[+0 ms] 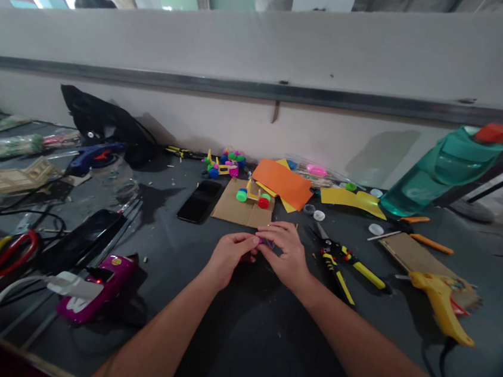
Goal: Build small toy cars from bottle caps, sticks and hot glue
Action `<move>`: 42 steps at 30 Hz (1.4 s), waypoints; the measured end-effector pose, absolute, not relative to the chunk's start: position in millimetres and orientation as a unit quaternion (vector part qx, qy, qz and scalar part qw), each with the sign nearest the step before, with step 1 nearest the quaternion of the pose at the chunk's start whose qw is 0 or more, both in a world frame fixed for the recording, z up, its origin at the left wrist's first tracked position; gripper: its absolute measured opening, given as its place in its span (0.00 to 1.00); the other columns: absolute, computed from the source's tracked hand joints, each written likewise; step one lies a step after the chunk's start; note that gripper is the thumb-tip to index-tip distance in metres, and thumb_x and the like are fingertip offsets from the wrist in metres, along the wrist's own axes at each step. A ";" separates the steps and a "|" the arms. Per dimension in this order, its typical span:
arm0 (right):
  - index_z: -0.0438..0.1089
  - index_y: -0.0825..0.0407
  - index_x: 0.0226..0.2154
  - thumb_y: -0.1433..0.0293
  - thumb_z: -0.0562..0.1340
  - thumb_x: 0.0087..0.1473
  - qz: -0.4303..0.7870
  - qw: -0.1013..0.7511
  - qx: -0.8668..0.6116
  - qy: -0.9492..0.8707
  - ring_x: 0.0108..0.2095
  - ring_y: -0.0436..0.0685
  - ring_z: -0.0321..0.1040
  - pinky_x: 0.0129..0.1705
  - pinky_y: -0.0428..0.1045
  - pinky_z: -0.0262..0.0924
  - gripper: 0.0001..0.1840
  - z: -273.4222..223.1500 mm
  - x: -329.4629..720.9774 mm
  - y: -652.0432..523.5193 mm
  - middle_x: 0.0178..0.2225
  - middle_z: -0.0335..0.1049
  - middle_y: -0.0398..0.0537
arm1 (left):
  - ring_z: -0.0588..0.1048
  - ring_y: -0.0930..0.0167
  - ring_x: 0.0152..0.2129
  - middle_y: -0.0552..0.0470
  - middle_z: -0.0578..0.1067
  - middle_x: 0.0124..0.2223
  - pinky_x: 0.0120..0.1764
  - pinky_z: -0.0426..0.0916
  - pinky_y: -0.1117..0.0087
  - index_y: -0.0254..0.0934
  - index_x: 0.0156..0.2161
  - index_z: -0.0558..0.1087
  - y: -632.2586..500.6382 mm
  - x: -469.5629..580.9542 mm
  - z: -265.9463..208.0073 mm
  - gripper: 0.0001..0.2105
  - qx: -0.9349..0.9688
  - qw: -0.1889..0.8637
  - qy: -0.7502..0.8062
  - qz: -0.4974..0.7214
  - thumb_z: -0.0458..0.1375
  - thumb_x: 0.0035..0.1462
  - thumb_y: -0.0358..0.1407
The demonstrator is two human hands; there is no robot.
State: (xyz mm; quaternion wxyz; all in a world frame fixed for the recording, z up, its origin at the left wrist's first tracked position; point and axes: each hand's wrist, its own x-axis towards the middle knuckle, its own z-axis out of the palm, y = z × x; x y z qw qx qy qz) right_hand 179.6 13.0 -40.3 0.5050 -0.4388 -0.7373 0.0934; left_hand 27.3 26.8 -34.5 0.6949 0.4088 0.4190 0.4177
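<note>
Between the fingertips of both hands is a small purple piece (266,243), mostly hidden, so I cannot make out its kind. My left hand (227,259) pinches it from the left with thumb and forefinger. My right hand (286,253) closes on it from the other side, fingers curled over the top. Just beyond them, a piece of cardboard (226,209) lies flat. On it stands a small yellow toy frame with a green wheel (242,195) and a red wheel (263,201). Yellow-handled snips (338,260) lie to the right of my right hand.
At left are a phone (200,201), a magenta power strip (101,287) with a white plug, and scissors (13,253). A yellow glue gun (440,301) and a teal bottle (442,172) occupy the right. Orange paper (283,183) and colourful toys (224,165) lie behind.
</note>
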 end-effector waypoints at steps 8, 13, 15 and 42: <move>0.72 0.45 0.37 0.69 0.61 0.53 0.101 0.509 -0.439 -0.733 0.44 0.56 0.65 0.48 0.57 0.59 0.08 -40.3 181.4 14.6 0.38 0.74 0.43 | 0.69 0.75 0.25 0.49 0.73 0.29 0.25 0.67 0.74 0.31 0.30 0.76 25.7 26.5 -30.4 0.14 0.394 0.704 0.421 0.414 0.63 0.45 0.42; 0.72 0.46 0.36 0.68 0.62 0.52 0.102 0.513 -0.441 -0.729 0.44 0.56 0.65 0.49 0.57 0.59 0.07 -39.9 181.2 15.1 0.38 0.74 0.44 | 0.69 0.75 0.24 0.50 0.73 0.28 0.25 0.67 0.75 0.31 0.30 0.76 26.0 26.2 -31.8 0.13 0.396 0.706 0.419 0.412 0.64 0.45 0.42; 0.72 0.46 0.35 0.68 0.61 0.53 0.099 0.513 -0.444 -0.727 0.44 0.57 0.65 0.48 0.57 0.59 0.06 -40.1 181.1 15.0 0.38 0.74 0.43 | 0.69 0.75 0.24 0.50 0.74 0.28 0.26 0.67 0.75 0.31 0.30 0.76 26.2 26.1 -32.1 0.13 0.398 0.707 0.418 0.410 0.63 0.45 0.42; 0.73 0.45 0.38 0.68 0.60 0.54 0.030 0.467 -0.459 -0.755 0.48 0.58 0.62 0.50 0.58 0.57 0.09 -40.7 185.4 14.9 0.41 0.74 0.43 | 0.70 0.74 0.24 0.49 0.73 0.27 0.25 0.66 0.74 0.30 0.28 0.75 26.3 25.2 -31.0 0.14 0.376 0.707 0.423 0.424 0.63 0.45 0.43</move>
